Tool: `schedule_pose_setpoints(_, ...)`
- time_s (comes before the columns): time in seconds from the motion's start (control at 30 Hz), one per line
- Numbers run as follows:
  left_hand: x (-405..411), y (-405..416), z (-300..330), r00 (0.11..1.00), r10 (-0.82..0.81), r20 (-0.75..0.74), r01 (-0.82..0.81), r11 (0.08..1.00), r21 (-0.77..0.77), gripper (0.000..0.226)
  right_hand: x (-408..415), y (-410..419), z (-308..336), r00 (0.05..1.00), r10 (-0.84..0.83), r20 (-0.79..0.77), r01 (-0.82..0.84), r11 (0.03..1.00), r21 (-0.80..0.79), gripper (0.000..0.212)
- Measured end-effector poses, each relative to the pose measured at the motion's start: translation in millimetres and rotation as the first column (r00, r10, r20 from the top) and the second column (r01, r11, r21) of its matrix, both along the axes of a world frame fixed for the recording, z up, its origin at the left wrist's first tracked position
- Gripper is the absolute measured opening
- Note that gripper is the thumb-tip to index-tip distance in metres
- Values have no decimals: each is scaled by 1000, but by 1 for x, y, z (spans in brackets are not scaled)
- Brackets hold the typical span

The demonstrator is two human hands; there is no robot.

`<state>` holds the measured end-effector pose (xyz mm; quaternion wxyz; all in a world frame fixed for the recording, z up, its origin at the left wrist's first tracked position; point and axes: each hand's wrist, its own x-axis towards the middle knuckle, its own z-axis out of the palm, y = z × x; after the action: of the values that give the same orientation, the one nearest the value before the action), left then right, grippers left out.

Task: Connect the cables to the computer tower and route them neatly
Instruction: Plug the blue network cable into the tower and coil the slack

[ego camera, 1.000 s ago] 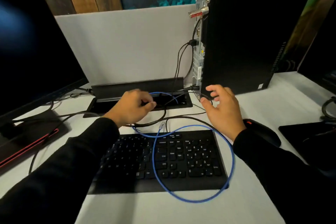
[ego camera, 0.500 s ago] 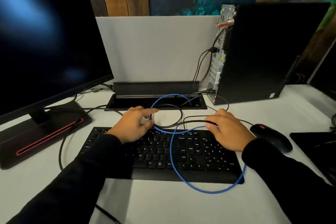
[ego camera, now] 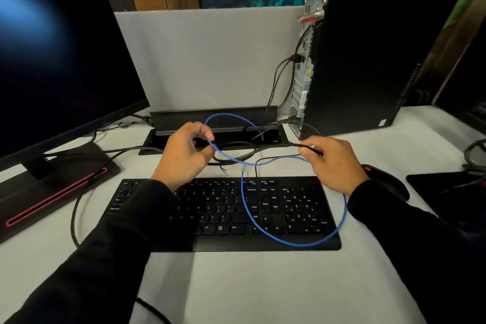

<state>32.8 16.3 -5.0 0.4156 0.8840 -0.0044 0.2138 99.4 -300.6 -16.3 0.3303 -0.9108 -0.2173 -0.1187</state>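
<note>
A black computer tower [ego camera: 368,60] stands upright at the back right, its rear ports facing left with black cables plugged in. A thin blue cable [ego camera: 292,241] loops over the keyboard and arcs up behind my left hand [ego camera: 184,155], which pinches it between thumb and fingers. Its clear plug end [ego camera: 243,168] hangs just above the keyboard's top edge. My right hand [ego camera: 331,163] grips a black cable [ego camera: 263,150] that runs leftward between both hands, lifted off the desk.
A black keyboard [ego camera: 184,216] lies in front of me, a black mouse [ego camera: 386,181] to its right. A dark monitor [ego camera: 60,55] on a red-trimmed base stands left. An open cable hatch [ego camera: 210,118] sits in the desk behind my hands, before a grey divider.
Both hands have risen off the keyboard. The left now pinches the blue cable higher up, and the right has lifted the black cable into a taut line between them.
</note>
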Motion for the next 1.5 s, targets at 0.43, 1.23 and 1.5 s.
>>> schedule_pose_setpoints(0.43, -14, -40, 49, 999, -29, 26, 23, 972, 236, 48, -56, 45, 14, 954, 288, -76, -297, 939, -173, 63)
schedule_pose_setpoints(1.23, -3, -10, 12, 928, -65, -368, 275, 785, 556, 52, -117, 67, 72, 904, 188, -383, -316, 898, -306, 14)
schedule_pose_setpoints(1.5, 13, 35, 4, 977, -118, -177, 201, 783, 589, 22, -87, 33, 122, 840, 368, -398, -299, 927, 225, 19)
